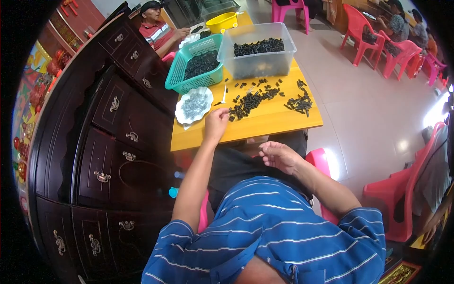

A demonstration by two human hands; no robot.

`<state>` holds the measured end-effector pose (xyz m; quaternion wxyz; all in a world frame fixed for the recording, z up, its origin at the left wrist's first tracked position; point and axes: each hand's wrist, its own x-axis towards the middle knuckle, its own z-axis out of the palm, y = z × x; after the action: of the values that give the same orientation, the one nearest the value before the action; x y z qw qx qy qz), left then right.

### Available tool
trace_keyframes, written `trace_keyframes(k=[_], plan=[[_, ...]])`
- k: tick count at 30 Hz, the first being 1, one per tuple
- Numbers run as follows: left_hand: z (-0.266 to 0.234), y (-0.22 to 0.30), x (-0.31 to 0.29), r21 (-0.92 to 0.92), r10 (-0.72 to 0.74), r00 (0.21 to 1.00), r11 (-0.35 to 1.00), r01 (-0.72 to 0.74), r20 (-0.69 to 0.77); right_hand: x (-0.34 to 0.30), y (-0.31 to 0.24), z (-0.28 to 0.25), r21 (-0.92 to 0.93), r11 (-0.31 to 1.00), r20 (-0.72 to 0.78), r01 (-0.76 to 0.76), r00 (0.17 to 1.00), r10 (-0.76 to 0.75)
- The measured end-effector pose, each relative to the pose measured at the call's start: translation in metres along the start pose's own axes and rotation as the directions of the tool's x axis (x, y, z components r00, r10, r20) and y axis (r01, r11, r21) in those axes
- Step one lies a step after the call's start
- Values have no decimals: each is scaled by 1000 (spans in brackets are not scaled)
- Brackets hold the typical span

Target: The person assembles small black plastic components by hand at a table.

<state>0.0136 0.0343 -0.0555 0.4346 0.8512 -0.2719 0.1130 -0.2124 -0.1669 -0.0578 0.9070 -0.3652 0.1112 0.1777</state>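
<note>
My left hand (217,124) rests at the near edge of the yellow table (283,129), its fingertips closed at the left end of a pile of small black parts (253,101). Whatever those fingers hold is too small to make out. Over my lap, just off the table edge, my right hand (280,156) pinches a tiny dark piece between thumb and fingers. Left of the pile stands a white scalloped plate (180,113) heaped with small clear pieces (194,104). A second heap of longer black parts (299,102) lies toward the table's right edge.
Behind the piles stand a clear plastic bin (255,65) and a green basket (175,78), both holding black parts. Farther back is a yellow tub (221,22), with another person (158,31) seated at the left. A dark wooden cabinet (127,175) borders my left; pink chairs (359,33) stand right.
</note>
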Motion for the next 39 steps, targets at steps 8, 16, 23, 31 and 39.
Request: trace_keyframes(k=[8,16,23,31,39], plan=[[-1,2,0,46,11,1000,999,-11,-17,1,2,0,0,1000,-4,-11,1000,11],[-11,-2,-2,302,156,988,941,-151,7,0,3,0,-18,1000,24,5,1000,-5],[-37,38,-42,-387,-274,942,861,330,194,1,4,-2,-3,1000,1,2,1000,-2],[-21,89,-102,-571,-161,876,702,425,455,1,4,2,-53,999,-29,-4,1000,2],[-12,98,-110,-524,-38,922,814,252,385,-1,6,5,-140,990,-31,28,999,-32]])
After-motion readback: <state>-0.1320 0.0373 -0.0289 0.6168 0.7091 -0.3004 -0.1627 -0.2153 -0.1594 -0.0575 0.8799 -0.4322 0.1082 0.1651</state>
